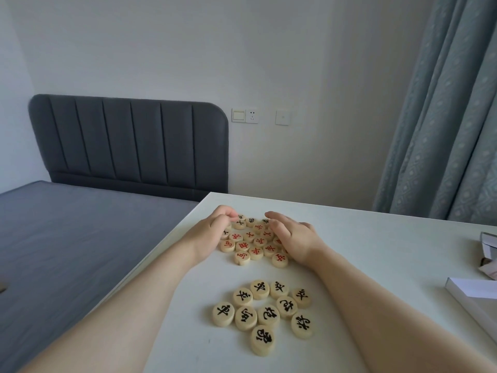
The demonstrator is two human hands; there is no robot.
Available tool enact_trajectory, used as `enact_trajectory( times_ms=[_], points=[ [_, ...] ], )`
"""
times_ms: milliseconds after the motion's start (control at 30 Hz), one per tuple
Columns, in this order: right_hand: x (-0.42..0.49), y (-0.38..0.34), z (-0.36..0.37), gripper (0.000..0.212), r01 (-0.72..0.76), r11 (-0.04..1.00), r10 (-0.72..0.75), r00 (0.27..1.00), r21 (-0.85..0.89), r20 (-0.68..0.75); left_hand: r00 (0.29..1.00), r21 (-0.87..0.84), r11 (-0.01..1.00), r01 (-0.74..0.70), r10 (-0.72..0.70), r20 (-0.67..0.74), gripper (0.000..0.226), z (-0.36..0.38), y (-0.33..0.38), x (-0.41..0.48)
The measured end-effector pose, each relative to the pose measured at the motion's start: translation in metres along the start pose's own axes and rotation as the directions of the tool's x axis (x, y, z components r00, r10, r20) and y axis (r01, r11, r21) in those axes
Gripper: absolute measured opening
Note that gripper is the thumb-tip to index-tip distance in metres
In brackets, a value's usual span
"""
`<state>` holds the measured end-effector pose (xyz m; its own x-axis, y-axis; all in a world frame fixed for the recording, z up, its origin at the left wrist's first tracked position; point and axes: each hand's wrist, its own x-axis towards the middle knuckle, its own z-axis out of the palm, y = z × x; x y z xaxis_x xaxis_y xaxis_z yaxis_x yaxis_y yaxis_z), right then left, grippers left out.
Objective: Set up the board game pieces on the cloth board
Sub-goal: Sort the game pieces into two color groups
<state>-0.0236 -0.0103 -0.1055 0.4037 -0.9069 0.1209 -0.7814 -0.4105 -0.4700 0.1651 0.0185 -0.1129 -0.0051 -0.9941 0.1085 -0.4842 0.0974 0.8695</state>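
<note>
On the white table (376,251) round wooden game pieces lie flat in two lots, well apart. The near group (268,314), at 6 o'clock of the tabletop between the two bare forearms, is ten discs with black characters face up, most touching a neighbour. The far heap (259,241), at 12 o'clock from it, mixes red and black characters and sits packed between the hands. How many it holds cannot be counted, since both hands cover its side edges. The left hand (215,228) lies at the heap's 9 o'clock with its fingers curled inward and the tips bunched by the thumb against the far-left discs. It may be pinching one there, but the knuckles hide the tips and I cannot tell. The right hand (291,238) lies at the heap's 3 o'clock, fingers nearly straight and close together, its inner edge touching the outermost discs and hiding part of a red one. At 3 o'clock of the table a flat white box (469,292) is cut off by the picture's edge, and beyond it at 2 o'clock some grey and white things (488,247) are too cropped to name. A grey bed (80,238) meets the table's left edge, with a dark padded headboard (129,144) at 11 o'clock. Wall plates (251,116) sit on the pale wall at 12 o'clock, and a blue-grey patterned curtain (443,130) hangs at 2 o'clock.
</note>
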Motion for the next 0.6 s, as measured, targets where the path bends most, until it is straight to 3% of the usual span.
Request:
enact_trajectory(
  times_ms=[233,333,400,600],
  points=[
    [-0.001,0.003,-0.001,0.045,0.016,0.999,-0.015,1.0,0.047,-0.004,0.994,0.131,0.99,-0.062,0.073,-0.085,0.039,-0.014,-0.001,-0.004],
    [-0.003,0.005,-0.002,0.058,0.01,0.988,0.008,0.993,0.157,-0.116,0.989,0.197,0.978,-0.072,0.095,-0.112,0.043,-0.015,0.002,-0.003],
    [-0.002,0.008,-0.002,0.047,-0.021,0.98,0.057,0.983,0.199,-0.173,0.989,0.247,0.966,-0.072,0.101,-0.109,0.044,-0.014,0.001,-0.003],
    [0.002,0.005,0.0,0.042,-0.013,0.998,0.017,0.997,0.06,-0.071,0.993,0.332,0.943,-0.025,0.063,-0.104,0.038,-0.014,-0.002,-0.002]
  ],
)
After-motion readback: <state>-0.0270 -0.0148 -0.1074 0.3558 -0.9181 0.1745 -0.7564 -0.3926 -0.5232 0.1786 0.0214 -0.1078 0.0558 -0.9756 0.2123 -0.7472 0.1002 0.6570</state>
